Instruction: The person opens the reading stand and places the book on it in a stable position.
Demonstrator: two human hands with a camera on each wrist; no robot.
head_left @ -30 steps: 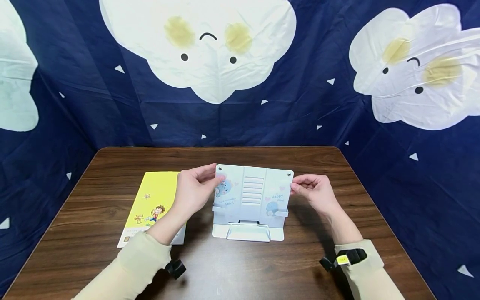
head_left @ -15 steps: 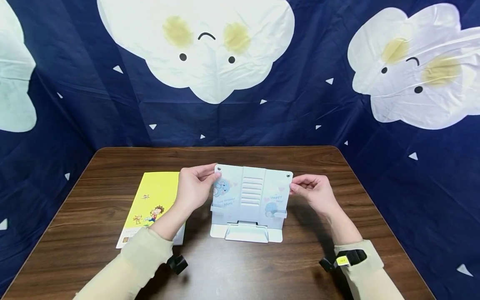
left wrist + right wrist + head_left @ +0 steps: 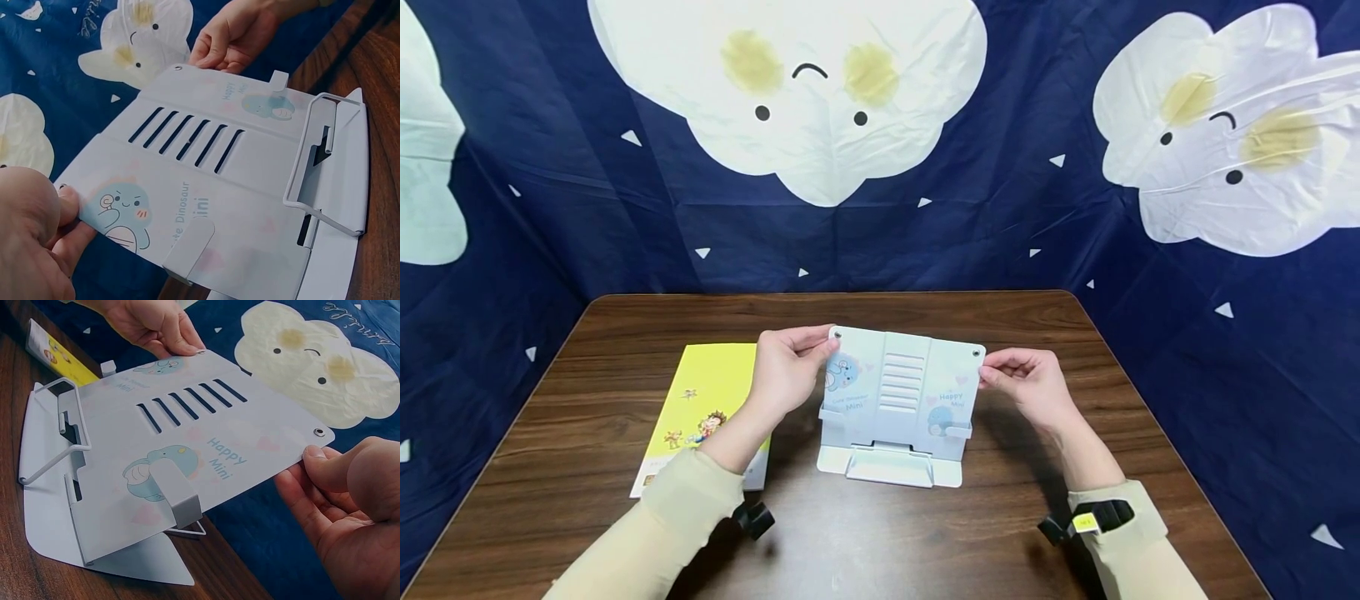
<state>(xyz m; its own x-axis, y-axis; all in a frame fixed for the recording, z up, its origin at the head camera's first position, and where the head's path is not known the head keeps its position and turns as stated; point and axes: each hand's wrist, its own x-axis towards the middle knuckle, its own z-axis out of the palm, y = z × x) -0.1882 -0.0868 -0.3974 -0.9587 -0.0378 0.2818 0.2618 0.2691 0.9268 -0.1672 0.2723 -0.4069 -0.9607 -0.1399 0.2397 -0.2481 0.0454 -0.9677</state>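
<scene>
A pale blue-white book stand (image 3: 901,392) with dinosaur prints and a slotted middle stands on the table, its back plate tilted up from a flat base. My left hand (image 3: 786,371) pinches the plate's upper left corner between thumb and fingers. On the opposite side, my right hand (image 3: 1028,382) pinches the right edge just below the corner rivet. The left wrist view shows the left thumb (image 3: 67,205) beside the printed dinosaur. In the right wrist view a wire page holder (image 3: 59,428) folds out over the base, and a clip (image 3: 178,494) sticks up from the plate.
A yellow book (image 3: 718,379) with a cartoon child on its cover lies left of the stand, partly hidden under the left forearm. The wooden table (image 3: 880,542) ends at the back against a dark blue cloth (image 3: 880,242) with cloud prints.
The left thumb has slid up and outward toward the plate's corner. The stand has shifted slightly left in the head view, along with the whole scene. The right hand keeps its pinch.
</scene>
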